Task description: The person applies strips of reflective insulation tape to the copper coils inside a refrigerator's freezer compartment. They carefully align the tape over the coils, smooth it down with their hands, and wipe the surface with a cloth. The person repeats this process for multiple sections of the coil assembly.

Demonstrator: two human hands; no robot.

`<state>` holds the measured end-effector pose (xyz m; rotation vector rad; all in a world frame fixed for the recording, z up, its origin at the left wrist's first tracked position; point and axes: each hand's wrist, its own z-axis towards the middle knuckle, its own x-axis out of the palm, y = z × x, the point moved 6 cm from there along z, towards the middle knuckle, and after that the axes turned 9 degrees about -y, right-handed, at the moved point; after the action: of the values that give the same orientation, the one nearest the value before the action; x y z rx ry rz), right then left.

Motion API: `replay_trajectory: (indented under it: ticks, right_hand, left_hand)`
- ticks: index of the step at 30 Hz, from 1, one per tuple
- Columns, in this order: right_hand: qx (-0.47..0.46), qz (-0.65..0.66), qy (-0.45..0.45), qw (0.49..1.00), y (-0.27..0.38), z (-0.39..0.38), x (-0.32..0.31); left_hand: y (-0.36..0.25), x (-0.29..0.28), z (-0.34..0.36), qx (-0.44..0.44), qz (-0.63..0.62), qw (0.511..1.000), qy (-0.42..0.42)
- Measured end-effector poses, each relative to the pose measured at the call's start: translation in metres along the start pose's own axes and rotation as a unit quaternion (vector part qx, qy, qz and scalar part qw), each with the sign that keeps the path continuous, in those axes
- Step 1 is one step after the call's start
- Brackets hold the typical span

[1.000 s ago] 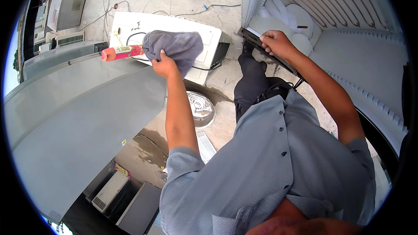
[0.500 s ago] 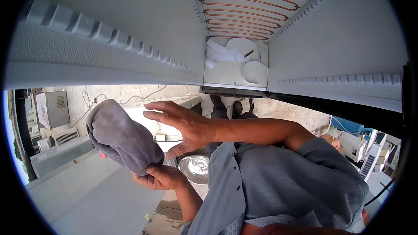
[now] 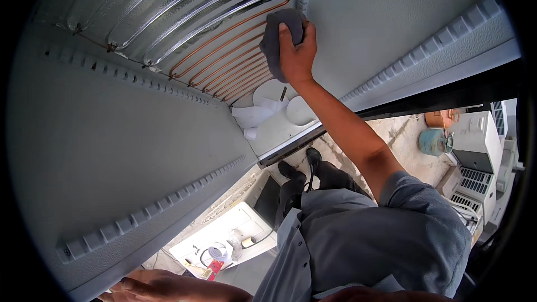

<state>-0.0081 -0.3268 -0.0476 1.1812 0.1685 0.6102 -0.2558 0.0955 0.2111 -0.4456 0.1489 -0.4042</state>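
My right hand point(image 3: 296, 50) is raised inside an open fridge cabinet, its fingers wrapped round a bunched grey cloth point(image 3: 272, 45). The cloth is over the right ends of the copper tubes point(image 3: 224, 59) that loop across the back wall. Higher up, silvery foil tape point(image 3: 184, 5) covers several of the tubes. At the lower left, my left hand point(image 3: 156, 286) is beside the cabinet's front edge, thumb and fingers apart, partly cut off by the picture's rim; I cannot tell whether it touches the edge.
White strips and round pieces point(image 3: 274, 100) lie on the cabinet's bottom. Ribbed shelf rails point(image 3: 156, 207) line both side walls. Outside, a white panel point(image 3: 240, 221) carries a tape roll point(image 3: 218, 251) and small items. A blue-green gas cylinder point(image 3: 433, 141) stands near white appliances point(image 3: 475, 140) at right.
The grey cloth has passed from my left hand to my right, which has moved up to the copper tubes. My left hand has dropped to the lower left. The view has turned and shifted.
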Motion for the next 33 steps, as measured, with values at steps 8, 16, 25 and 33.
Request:
replay_trajectory:
  ticks: [8, 16, 25, 33]
  right_hand:
    - [-0.029, -0.117, -0.215, 0.969, -0.082, 0.051, 0.085]
    - [0.086, -0.052, -0.172, 0.98, -0.085, 0.029, 0.095]
    - [0.125, -0.082, 0.099, 0.984, 0.001, -0.122, 0.202]
    - [0.143, -0.052, -0.025, 0.988, -0.031, -0.059, 0.152]
  left_hand:
    - [0.031, 0.021, -0.023, -0.228, -0.084, 0.954, -0.175]
    - [0.026, 0.019, -0.025, -0.181, -0.037, 0.974, -0.13]
    - [0.019, 0.037, -0.02, -0.2, -0.034, 0.97, -0.132]
    - [0.01, 0.045, -0.022, -0.193, -0.008, 0.973, -0.127]
